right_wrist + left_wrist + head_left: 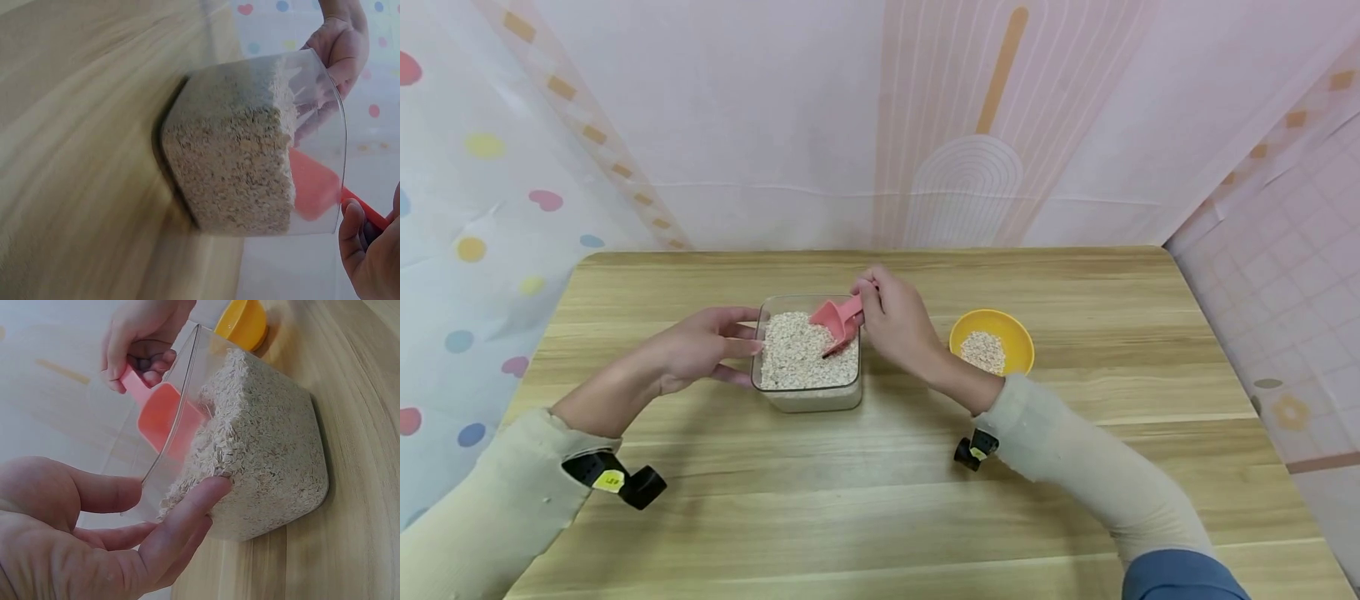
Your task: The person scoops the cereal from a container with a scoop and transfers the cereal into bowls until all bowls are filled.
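The pink scoop [835, 321] sits with its bowl tipped down into the oats [805, 360], inside the clear square container [808, 398] at the middle of the tabletop [880, 517]. My right hand [898, 321] pinches the scoop's handle at the container's far right corner, fingers curled round it. My left hand [700, 348] rests against the container's left wall, fingers nearly straight and spread, thumb on the near side, bracing it rather than wrapping it. From my head I see the oats from above, heaped nearly to the rim. My left wrist view shows what that view hides: the oats [262, 437] pressed against the clear side, my fingertip [209, 490] touching the wall, and the scoop [165, 419] seen through the plastic, its front edge dug into the grain. My right wrist view looks from the opposite side, blurred, with the scoop [312, 187] red behind the wall and my left hand [337, 47] beyond the container [250, 169]. Just right of my right wrist stands a yellow bowl [992, 332] holding a small heap of oats, apart from the container. Patterned pink backdrop [970, 125] closes the scene behind.
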